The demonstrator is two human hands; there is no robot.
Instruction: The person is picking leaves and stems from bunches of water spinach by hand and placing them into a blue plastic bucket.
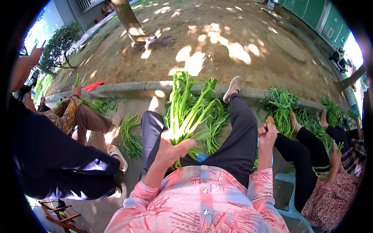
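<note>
My left hand (171,149) grips a thick bunch of long green leafy stalks (190,108) by its lower end and holds it upright above my lap. My right hand (267,134) is raised beside my right knee, fingers curled around a small brownish piece whose kind I cannot make out. More loose green stalks (215,126) lie on the ground between my legs, which are in dark trousers and stretch toward a concrete curb (132,88).
A person in brown patterned clothes (72,114) sits at my left, another in dark clothes (50,155) closer. At my right sits a person in a floral top (330,194) with a green pile (281,105). A blue plastic stool (289,194) and a tree trunk (128,19).
</note>
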